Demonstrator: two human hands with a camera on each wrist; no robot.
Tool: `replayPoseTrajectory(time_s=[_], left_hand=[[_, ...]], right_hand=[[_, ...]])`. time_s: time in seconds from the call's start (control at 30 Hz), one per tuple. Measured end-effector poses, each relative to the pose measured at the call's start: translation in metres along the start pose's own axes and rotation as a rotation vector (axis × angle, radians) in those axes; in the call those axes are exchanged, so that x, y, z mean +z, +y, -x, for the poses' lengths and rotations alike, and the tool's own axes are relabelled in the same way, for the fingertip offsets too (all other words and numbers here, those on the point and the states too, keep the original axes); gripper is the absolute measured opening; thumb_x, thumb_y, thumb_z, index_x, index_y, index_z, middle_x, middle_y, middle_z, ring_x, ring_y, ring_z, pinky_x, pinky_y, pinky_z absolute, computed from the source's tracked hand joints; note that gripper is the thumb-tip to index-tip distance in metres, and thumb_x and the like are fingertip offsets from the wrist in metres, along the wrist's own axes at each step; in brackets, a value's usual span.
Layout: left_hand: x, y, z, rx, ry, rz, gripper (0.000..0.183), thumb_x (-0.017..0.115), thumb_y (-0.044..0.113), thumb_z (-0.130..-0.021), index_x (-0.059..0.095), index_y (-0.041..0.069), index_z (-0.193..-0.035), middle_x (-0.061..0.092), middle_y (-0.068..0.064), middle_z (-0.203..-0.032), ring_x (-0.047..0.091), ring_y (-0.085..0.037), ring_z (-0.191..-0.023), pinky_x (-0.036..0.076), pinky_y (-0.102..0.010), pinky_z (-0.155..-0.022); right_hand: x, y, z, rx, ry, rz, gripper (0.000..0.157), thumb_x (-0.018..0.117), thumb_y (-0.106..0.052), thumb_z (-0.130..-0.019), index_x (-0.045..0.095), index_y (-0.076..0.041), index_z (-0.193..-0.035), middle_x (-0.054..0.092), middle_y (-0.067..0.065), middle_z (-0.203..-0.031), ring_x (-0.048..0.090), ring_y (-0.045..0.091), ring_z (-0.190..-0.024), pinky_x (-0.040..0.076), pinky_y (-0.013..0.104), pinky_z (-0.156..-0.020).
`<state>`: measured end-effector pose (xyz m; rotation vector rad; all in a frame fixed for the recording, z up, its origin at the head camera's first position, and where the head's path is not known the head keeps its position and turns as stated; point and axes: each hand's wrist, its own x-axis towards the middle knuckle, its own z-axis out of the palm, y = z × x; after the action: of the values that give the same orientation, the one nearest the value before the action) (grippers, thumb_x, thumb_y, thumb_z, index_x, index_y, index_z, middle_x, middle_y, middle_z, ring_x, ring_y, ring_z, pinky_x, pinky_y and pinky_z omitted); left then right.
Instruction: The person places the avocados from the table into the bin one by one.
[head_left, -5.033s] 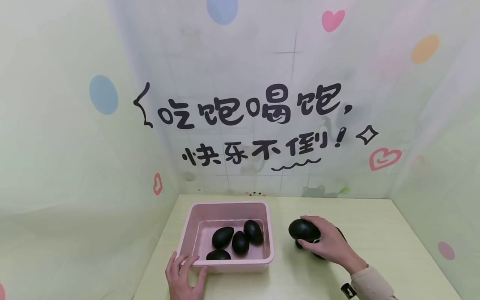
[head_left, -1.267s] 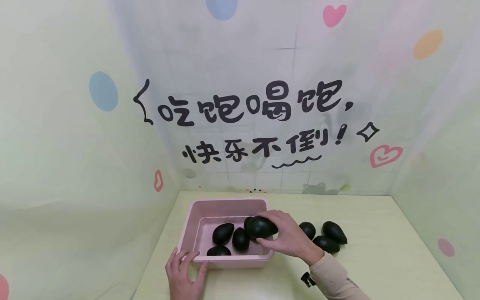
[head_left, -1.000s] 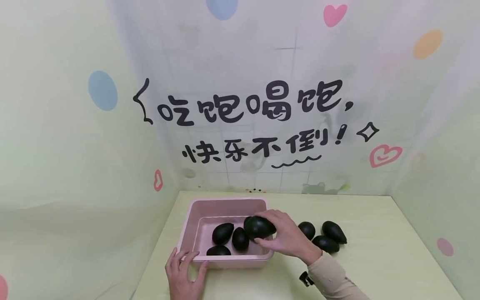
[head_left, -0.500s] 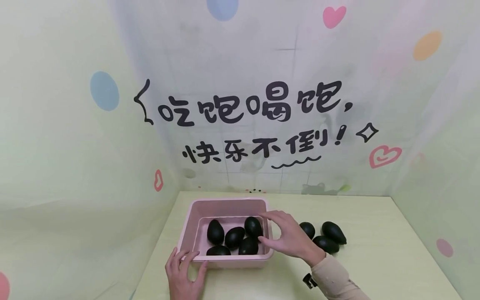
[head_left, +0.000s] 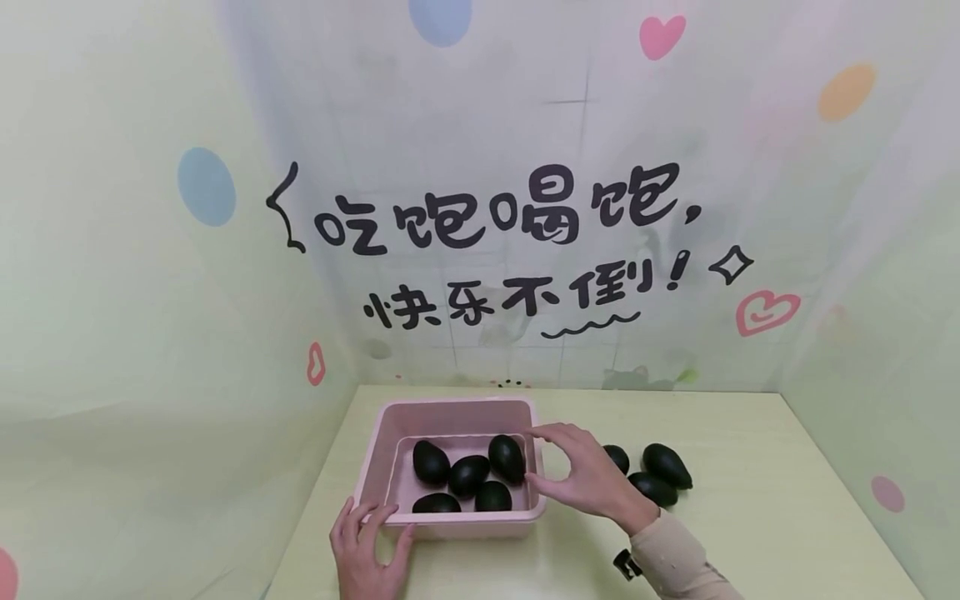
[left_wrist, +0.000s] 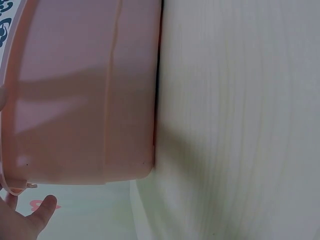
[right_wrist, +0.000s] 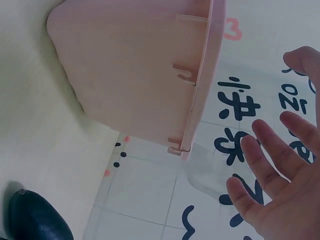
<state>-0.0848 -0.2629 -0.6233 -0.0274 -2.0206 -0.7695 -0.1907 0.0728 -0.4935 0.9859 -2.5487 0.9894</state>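
The pink plastic bin stands on the table with several dark avocados lying inside it. My left hand holds its front left corner, fingers over the rim and thumb at the front wall. Past the bin's right rim, my right hand hovers with spread fingers and nothing in it; the right wrist view also shows this hand apart from the bin. To its right, a group of 3 avocados lies on the table, one partly hidden behind the hand.
The pale wooden table meets a printed backdrop at the back and both sides. A small black device sits by the right sleeve.
My right hand carried an avocado from the table group into the bin and let it go. Avocados inside shifted leftward and forward. The right hand has since drawn back slightly right; the left stayed.
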Motion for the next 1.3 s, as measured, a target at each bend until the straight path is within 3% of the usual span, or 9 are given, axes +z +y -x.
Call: replayPoseTrajectory(time_s=[0.17,0.53,0.73,0.87,0.97,1.13,1.3], left_hand=[[-0.001,0.003,0.000,-0.025,-0.012,-0.009,0.038,0.088,0.019,-0.070,0.076,0.012,-0.105,0.067,-0.019,-0.119,0.042,-0.047,-0.133,0.017,-0.017,-0.119],[-0.004,0.004,0.002,-0.053,-0.033,-0.042,0.038,0.087,0.019,-0.072,0.076,0.009,-0.106,0.066,-0.020,-0.119,0.043,-0.050,-0.133,0.029,-0.036,-0.116],[-0.007,0.007,-0.002,-0.055,-0.056,-0.065,0.037,0.086,0.019,-0.074,0.075,0.010,-0.107,0.065,-0.020,-0.120,0.044,-0.051,-0.133,0.040,-0.063,-0.106],[-0.006,0.010,-0.003,-0.075,-0.078,-0.069,0.038,0.087,0.017,-0.073,0.075,0.010,-0.108,0.063,-0.020,-0.122,0.043,-0.052,-0.134,0.041,-0.076,-0.097],[-0.006,0.010,-0.001,-0.077,-0.069,-0.073,0.038,0.087,0.018,-0.073,0.075,0.010,-0.108,0.063,-0.021,-0.124,0.042,-0.052,-0.134,0.040,-0.071,-0.105],[-0.004,0.011,0.002,-0.067,-0.026,-0.067,0.039,0.087,0.022,-0.073,0.075,0.009,-0.109,0.064,-0.022,-0.126,0.043,-0.052,-0.134,0.033,-0.049,-0.117],[0.000,0.013,0.003,-0.093,-0.002,-0.052,0.042,0.088,0.029,-0.076,0.076,0.009,-0.111,0.062,-0.024,-0.133,0.043,-0.051,-0.137,0.029,-0.044,-0.124]], right_hand=[[-0.001,0.004,0.005,0.015,0.026,0.023,0.057,0.089,-0.034,-0.086,0.070,-0.015,-0.137,0.074,-0.002,-0.133,0.069,0.019,-0.118,0.059,0.048,-0.098],[0.001,0.018,0.019,0.038,0.054,0.057,0.055,0.090,-0.028,-0.084,0.072,-0.012,-0.133,0.075,0.001,-0.130,0.070,0.020,-0.115,0.061,0.043,-0.094],[-0.002,0.027,0.027,0.067,0.052,0.064,0.053,0.089,-0.025,-0.085,0.072,-0.013,-0.133,0.075,0.000,-0.130,0.070,0.024,-0.121,0.061,0.046,-0.097],[-0.006,0.034,0.035,0.104,0.046,0.070,0.053,0.089,-0.025,-0.085,0.072,-0.014,-0.134,0.075,0.000,-0.131,0.069,0.024,-0.122,0.059,0.050,-0.101],[-0.009,0.038,0.040,0.120,0.045,0.084,0.053,0.089,-0.026,-0.086,0.071,-0.013,-0.134,0.074,0.000,-0.131,0.070,0.024,-0.121,0.059,0.050,-0.101],[-0.014,0.044,0.046,0.116,0.063,0.106,0.053,0.089,-0.026,-0.085,0.072,-0.012,-0.133,0.075,0.002,-0.130,0.070,0.027,-0.122,0.059,0.051,-0.100],[-0.018,0.053,0.049,0.110,0.084,0.107,0.053,0.089,-0.024,-0.085,0.071,-0.010,-0.133,0.075,0.003,-0.129,0.071,0.026,-0.117,0.060,0.051,-0.098]])
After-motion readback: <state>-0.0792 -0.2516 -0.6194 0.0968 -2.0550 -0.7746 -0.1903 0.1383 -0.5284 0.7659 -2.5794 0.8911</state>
